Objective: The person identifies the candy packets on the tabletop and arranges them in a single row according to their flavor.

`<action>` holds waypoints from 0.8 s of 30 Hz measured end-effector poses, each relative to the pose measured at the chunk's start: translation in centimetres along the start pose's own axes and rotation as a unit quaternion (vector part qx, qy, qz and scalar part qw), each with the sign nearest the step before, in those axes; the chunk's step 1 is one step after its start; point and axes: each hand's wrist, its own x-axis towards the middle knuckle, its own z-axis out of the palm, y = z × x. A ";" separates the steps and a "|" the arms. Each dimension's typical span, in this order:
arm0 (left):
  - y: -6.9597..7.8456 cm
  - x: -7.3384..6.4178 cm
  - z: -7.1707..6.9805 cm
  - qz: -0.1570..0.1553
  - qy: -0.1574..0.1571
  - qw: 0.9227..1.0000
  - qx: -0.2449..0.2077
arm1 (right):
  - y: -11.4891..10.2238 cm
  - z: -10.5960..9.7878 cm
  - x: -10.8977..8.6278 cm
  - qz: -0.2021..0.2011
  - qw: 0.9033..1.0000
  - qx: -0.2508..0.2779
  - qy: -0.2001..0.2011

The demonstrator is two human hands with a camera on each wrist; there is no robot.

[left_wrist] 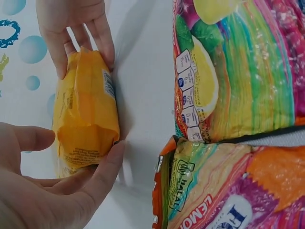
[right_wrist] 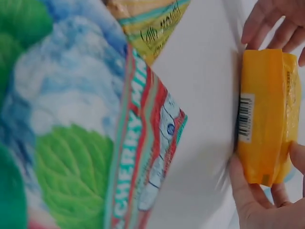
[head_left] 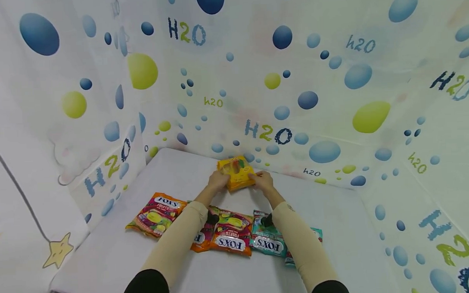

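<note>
A small yellow packet is held between both hands at the far side of the table. My left hand grips its left end, thumb and fingers on opposite sides. At its right end, my right hand pinches the wrapper. The left wrist view shows the yellow packet from its seamed side, with a barcode along one edge. In the right wrist view the left hand's fingertips touch the packet's upper end, while the right hand cups the lower end.
Nearer than the packet, FOX'S sweet bags lie in a row on the white table: an orange fruits bag, another orange bag, and teal bags. My forearms partly cover several. A bubble-patterned cloth hangs behind the table.
</note>
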 end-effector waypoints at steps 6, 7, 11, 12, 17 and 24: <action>0.1 0.4 0.3 -0.003 -0.001 1.000 -0.003 | 0.3 0.1 -0.1 0.002 0.995 0.102 -0.012; 0.1 0.4 0.3 -0.001 -0.003 1.000 -0.007 | 0.4 0.2 -0.1 0.005 0.994 0.112 -0.013; 0.0 0.4 0.4 0.018 -0.008 1.000 -0.023 | 0.5 0.3 -0.4 0.005 0.991 0.136 -0.011; 0.0 0.3 0.4 0.023 -0.008 0.999 -0.025 | 0.5 0.3 -0.4 0.003 0.990 0.141 -0.010; 0.2 -0.1 0.3 0.038 -0.001 0.999 -0.037 | 0.6 0.5 -0.4 -0.015 0.985 0.170 -0.013; 0.6 -1.0 0.3 0.088 0.017 0.996 -0.018 | 0.4 0.2 -0.7 -0.038 0.978 0.205 -0.021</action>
